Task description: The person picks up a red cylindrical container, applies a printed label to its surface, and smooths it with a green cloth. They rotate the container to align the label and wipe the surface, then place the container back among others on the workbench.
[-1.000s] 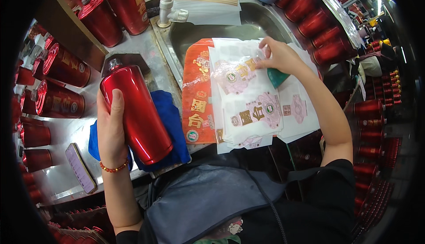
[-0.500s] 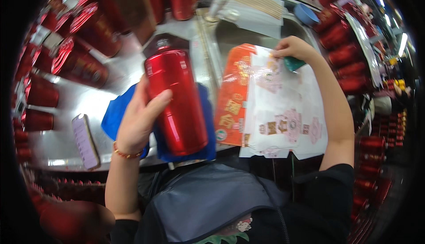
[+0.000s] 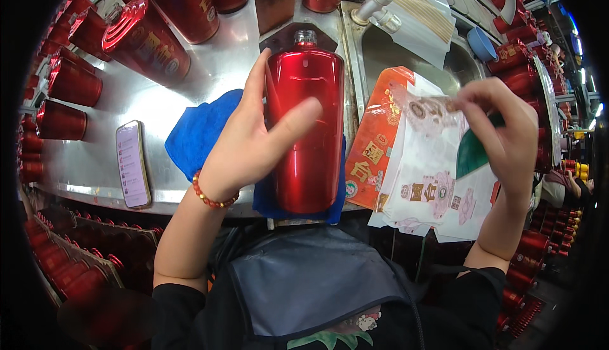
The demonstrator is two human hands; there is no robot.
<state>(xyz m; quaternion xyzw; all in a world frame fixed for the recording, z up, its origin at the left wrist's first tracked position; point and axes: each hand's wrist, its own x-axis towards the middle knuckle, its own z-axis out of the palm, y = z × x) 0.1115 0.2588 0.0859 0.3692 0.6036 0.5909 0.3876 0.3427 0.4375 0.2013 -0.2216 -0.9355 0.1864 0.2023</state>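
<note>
A glossy red bottle (image 3: 311, 159) with a bare clear threaded neck lies on a blue cloth (image 3: 202, 131), its neck pointing away from me. My left hand (image 3: 247, 144) holds its left side, thumb across the front. On the right, my right hand (image 3: 504, 125) pinches the edge of a see-through printed decal (image 3: 426, 110), which hangs over the white decal sheets (image 3: 406, 172). A green flat scraper-like piece (image 3: 474, 152) shows under that hand, tucked by the palm. An orange printed sheet (image 3: 371, 153) sticks out from under the white ones.
A phone (image 3: 133, 163) lies on the metal worktop (image 3: 171, 105) at left. Several printed red bottles (image 3: 149, 42) stand behind it. At back right are a sink (image 3: 380, 52) with a tap (image 3: 380, 7), a striped sheet (image 3: 412, 17) and a blue bowl (image 3: 482, 44).
The view has shifted. My right hand has lifted a decal partly up from the white sheets. The bottle, tilted before, now points straight away from me, my left hand still on it.
</note>
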